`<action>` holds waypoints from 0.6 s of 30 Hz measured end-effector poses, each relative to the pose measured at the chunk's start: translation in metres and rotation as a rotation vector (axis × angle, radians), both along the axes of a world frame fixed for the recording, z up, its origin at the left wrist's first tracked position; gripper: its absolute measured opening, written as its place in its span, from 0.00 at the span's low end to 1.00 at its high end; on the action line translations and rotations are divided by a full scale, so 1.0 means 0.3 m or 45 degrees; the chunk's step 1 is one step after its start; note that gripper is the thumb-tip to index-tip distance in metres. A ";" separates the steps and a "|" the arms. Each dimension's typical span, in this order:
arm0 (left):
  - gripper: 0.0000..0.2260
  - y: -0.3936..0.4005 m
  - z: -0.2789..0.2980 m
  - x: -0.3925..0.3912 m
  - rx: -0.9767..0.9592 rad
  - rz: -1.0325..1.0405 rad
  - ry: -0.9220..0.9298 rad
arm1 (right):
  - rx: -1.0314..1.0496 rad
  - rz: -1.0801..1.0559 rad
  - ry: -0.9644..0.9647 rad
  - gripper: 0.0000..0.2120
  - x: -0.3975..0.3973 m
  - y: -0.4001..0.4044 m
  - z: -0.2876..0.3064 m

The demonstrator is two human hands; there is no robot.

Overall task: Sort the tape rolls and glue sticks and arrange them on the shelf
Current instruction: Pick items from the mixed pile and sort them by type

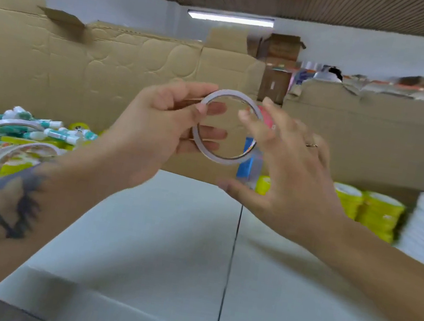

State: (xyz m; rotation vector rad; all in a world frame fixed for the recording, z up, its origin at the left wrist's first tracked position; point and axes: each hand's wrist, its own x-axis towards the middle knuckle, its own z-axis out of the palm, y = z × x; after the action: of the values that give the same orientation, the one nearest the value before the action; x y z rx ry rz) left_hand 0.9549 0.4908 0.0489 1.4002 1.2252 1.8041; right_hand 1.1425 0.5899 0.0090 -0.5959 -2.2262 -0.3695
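White shelf surface lies under both hands. Left hand pinches a thin white tape roll by its rim; right hand, fingers spread, reaches w/ fingertips touching its far rim. Behind: glue sticks left, yellow tape stacks right. Risk: loose rim pinch, roll could slip during handover.

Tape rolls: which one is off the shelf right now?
The thin white tape ring gripped in the left hand; the other rolls lie in the pile or stacks.
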 end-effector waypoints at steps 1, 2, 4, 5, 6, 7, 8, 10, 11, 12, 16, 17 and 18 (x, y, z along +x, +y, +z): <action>0.14 0.020 0.004 0.042 -0.015 -0.067 -0.045 | 0.012 -0.015 0.024 0.40 0.043 0.010 0.004; 0.14 0.040 0.007 0.086 -0.030 -0.132 -0.081 | 0.022 -0.036 0.043 0.38 0.085 0.019 0.007; 0.14 0.077 0.013 0.169 -0.062 -0.239 -0.137 | 0.037 -0.077 0.082 0.35 0.168 0.037 0.012; 0.14 0.097 0.014 0.209 -0.078 -0.280 -0.163 | 0.035 -0.092 0.102 0.33 0.210 0.044 0.015; 0.14 0.115 0.016 0.250 -0.094 -0.314 -0.189 | 0.025 -0.103 0.119 0.32 0.252 0.049 0.018; 0.14 0.134 0.018 0.288 -0.108 -0.340 -0.211 | 0.013 -0.107 0.134 0.30 0.295 0.054 0.020; 0.14 0.152 0.021 0.326 -0.120 -0.362 -0.222 | -0.002 -0.104 0.149 0.29 0.338 0.057 0.021; 0.15 0.184 0.024 0.399 -0.144 -0.415 -0.202 | -0.028 -0.094 0.179 0.28 0.428 0.062 0.024; 0.15 0.198 0.025 0.435 -0.160 -0.449 -0.179 | -0.032 -0.098 0.186 0.27 0.475 0.065 0.026; 0.15 0.210 0.026 0.471 -0.180 -0.485 -0.154 | -0.031 -0.111 0.183 0.27 0.521 0.069 0.028; 0.16 0.250 0.016 0.597 -0.298 -0.601 -0.075 | -0.075 -0.168 0.150 0.28 0.711 0.103 0.032; 0.16 0.260 0.008 0.623 -0.331 -0.604 -0.055 | -0.109 -0.194 0.146 0.28 0.758 0.116 0.034; 0.17 0.271 -0.006 0.648 -0.362 -0.580 -0.024 | -0.136 -0.225 0.142 0.28 0.807 0.131 0.037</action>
State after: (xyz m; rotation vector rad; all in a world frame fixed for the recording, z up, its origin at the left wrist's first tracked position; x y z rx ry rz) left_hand 1.1493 0.5721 0.0472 1.3586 1.0039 1.2771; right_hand 1.3846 0.6292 0.0200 -0.8539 -2.1018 -0.3002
